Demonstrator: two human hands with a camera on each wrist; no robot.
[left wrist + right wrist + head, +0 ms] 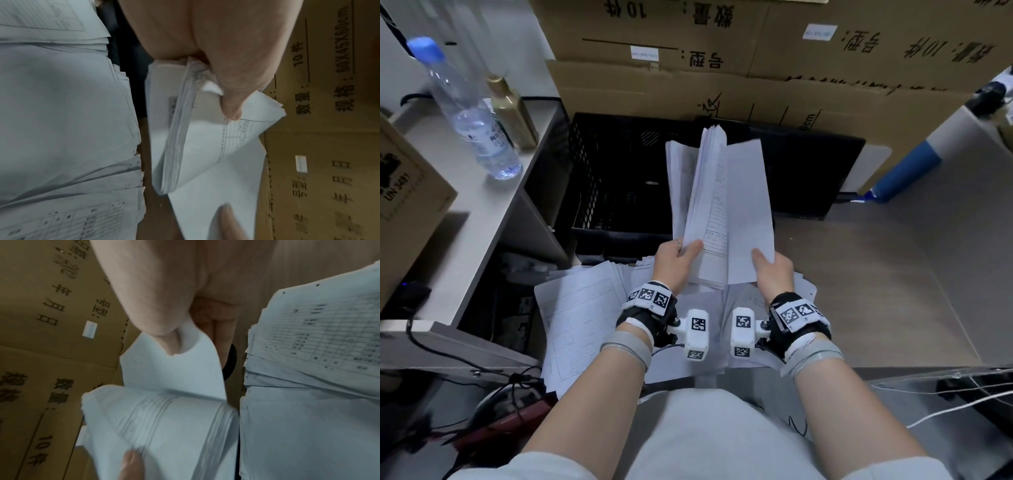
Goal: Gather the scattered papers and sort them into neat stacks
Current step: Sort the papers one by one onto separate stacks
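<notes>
Left hand [674, 263] grip clamps paper bundle [709, 205]; right hand [774, 269] grip pinches single sheet [748, 212]. Upper-frame cardboard boxes [722, 51] read "10件"; left-edge carton [404, 192] reads "UN 3481".

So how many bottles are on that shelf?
2, both on the pale shelf at upper left: a clear plastic water bottle with a blue cap and a gold-coloured bottle behind it. Others may be hidden.

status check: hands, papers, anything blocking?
Left hand grips thick paper bundle; right hand pinches single sheet beside it. Loose papers still scattered below. Black crate behind, nothing blocking.
</notes>
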